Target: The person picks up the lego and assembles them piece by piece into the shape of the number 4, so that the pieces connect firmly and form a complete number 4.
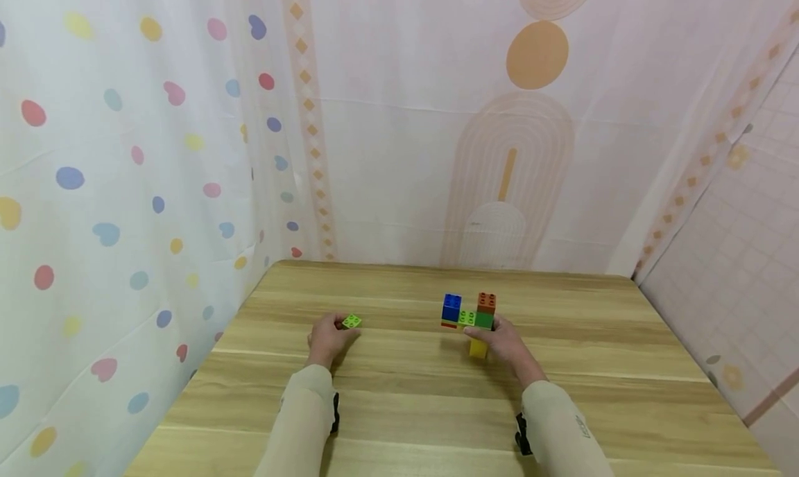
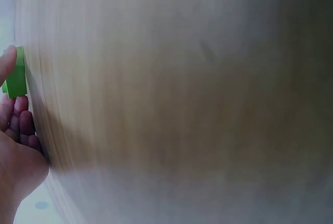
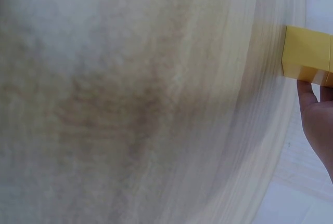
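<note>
On the left side of the table, my left hand [image 1: 327, 338] pinches a lime green toy building brick [image 1: 352, 321], studs up. In the left wrist view, the thumb lies on one side of that brick [image 2: 17, 76], close over the wood. To the right, my right hand [image 1: 507, 342] grips a built-up brick structure. Its column has an orange-brown brick [image 1: 487, 301] on top, a dark green brick [image 1: 483, 319] below and yellow bricks [image 1: 478, 349] at the bottom. A lime green brick [image 1: 467, 317] reaches left from it to a blue stack [image 1: 451, 308] with red beneath.
Both hands work over a wood-grain table [image 1: 406, 414]. A white curtain with coloured dots [image 1: 137, 186] hangs at the left, and a pale patterned curtain [image 1: 387, 151] hangs behind the table's far edge. Another pale curtain [image 1: 736, 255] lines the right side.
</note>
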A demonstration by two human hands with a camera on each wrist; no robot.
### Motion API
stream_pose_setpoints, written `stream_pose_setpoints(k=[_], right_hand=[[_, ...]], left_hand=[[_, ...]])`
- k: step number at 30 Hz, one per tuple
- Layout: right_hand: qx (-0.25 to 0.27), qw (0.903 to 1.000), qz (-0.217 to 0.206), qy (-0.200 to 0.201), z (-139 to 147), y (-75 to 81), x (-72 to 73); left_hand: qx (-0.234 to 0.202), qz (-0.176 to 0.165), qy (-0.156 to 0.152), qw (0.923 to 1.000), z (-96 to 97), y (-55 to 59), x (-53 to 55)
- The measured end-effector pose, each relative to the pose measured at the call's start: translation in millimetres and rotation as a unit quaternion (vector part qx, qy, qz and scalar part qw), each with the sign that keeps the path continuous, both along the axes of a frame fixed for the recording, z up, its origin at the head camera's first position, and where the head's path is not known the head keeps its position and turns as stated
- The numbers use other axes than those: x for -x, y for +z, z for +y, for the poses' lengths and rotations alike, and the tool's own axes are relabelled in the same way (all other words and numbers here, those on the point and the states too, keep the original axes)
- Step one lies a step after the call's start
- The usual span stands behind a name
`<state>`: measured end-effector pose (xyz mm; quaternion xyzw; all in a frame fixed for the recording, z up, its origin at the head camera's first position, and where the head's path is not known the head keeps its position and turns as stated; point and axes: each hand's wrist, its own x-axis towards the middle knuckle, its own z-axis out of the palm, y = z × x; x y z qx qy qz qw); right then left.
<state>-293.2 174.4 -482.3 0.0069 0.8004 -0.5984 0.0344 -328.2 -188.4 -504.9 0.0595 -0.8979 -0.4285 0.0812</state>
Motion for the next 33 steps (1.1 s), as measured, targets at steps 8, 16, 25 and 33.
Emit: stream_pose_setpoints(k=[8, 16, 25, 33], right_hand=[[0.005, 1.0, 0.0, 0.002, 1, 0.5, -0.7], [-0.001, 1.0, -0.002, 0.01, 3, 2.1, -0.9], [0.001, 0.9999, -0.004, 0.012, 3, 2.5, -2.1], [0.002, 0.9997, -0.008, 0.022, 2, 3.3, -1.4]], left_hand=[[-0.005, -0.009, -0.004, 0.9999, -1.7, 1.1, 3.2], [-0.043, -0.013, -0.026, 0.9986, -2.6, 8.3, 4.7], [-0.076, -0.016, -0.05, 0.9957, -3.7, 24.2, 10.5], [-0.075, -0.011, -0.089, 0.9931, 4.4, 45.8, 18.6]])
